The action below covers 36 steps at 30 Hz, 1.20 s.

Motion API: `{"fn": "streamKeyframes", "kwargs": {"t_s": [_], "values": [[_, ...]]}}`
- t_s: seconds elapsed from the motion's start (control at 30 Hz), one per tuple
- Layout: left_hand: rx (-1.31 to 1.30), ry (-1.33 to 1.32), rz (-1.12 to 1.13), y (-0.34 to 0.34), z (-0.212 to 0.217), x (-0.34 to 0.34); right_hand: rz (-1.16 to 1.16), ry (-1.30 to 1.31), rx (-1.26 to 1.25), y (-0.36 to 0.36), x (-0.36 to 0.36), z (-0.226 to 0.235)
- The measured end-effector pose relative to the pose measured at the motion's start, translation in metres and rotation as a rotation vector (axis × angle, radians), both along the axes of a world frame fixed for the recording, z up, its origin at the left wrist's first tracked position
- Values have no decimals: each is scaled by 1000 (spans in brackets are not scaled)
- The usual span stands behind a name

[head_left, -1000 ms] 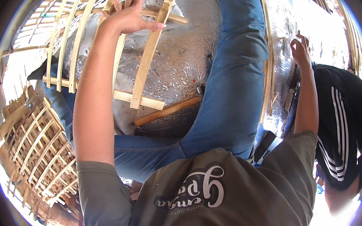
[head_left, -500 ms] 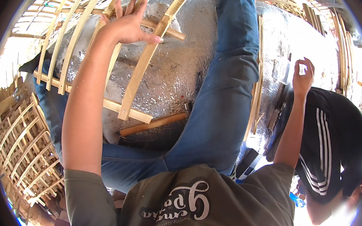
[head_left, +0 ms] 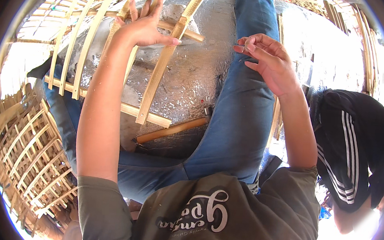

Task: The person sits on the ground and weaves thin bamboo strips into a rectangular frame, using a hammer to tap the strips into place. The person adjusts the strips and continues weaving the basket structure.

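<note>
A lattice of pale bamboo slats [head_left: 159, 80] nailed across thin crossbars lies in front of me, over my legs. My left hand [head_left: 147, 29] rests on its upper part with fingers spread, the thumb touching the rightmost slat. My right hand [head_left: 272, 63] is raised over my right thigh, thumb and fingertips pinched together. Something tiny and thin may be between them, too small to name. A hammer [head_left: 174, 130] with a wooden handle lies between my legs, its metal head against my right thigh.
A silvery sheet [head_left: 191, 67] covers the ground. At the left stands a woven bamboo lattice [head_left: 36, 154]. A person in black clothes with white stripes [head_left: 349, 138] bends close on my right. More bamboo strips [head_left: 365, 47] lie at the far right.
My right hand has moved left from beside the other person to above my right thigh, near the lattice. My left hand stays on the slats; the view has shifted slightly.
</note>
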<state>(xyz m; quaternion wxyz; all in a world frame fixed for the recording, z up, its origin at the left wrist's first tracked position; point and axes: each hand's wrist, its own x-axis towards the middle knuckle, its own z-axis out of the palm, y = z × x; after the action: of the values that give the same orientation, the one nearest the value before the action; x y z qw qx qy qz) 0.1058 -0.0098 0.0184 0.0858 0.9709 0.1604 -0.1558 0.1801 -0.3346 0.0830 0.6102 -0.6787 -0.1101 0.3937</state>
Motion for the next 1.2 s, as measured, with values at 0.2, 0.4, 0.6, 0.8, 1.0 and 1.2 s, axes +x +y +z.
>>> {"fn": "streamKeyframes", "kwargs": {"t_s": [0.2, 0.4, 0.6, 0.8, 1.0, 1.2], "values": [[47, -20, -35, 8, -9, -1, 89, -192, 66, 14, 3, -16], [56, 4, -22, 8, -12, 1, 262, -274, -99, 23, -9, -19], [54, -7, -12, 6, -14, 3, 385, -391, -118, 22, -34, -39], [29, -49, -19, 7, -14, -1, 260, -122, 167, 9, -28, -34], [-137, 318, -59, -5, 39, 9, 69, -176, 131, -5, -8, -25], [-101, 357, -2, -11, 46, 10, 7, -350, 48, -11, 17, -17]]}}
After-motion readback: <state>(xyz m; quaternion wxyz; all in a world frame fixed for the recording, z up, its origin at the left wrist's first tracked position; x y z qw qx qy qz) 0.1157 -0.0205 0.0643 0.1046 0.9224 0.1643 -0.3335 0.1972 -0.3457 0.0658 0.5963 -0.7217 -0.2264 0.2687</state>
